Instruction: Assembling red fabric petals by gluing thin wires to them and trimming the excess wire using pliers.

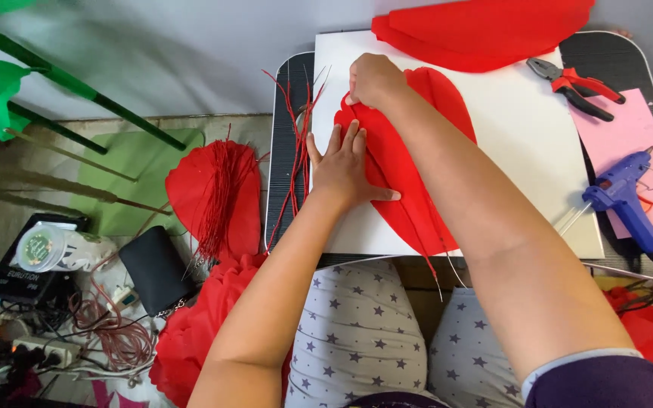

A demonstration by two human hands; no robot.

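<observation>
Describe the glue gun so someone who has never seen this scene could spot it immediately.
Start at the white board on the small table, where both hands press red petals. Go to the board's right edge, onto the pink paper sheet. The glue gun lies there, below the red-handled pliers: the only blue tool, pistol-shaped.

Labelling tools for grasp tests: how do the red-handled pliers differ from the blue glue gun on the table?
The red-handled pliers are red and black with two crossed handles; the blue glue gun is a single pistol-shaped body. The pliers have no cord; the glue gun trails a black cable off the table edge. The pliers lie near the white board's top corner, the glue gun partly on a pink sheet. Both lie flat, untouched, away from both hands.
</observation>
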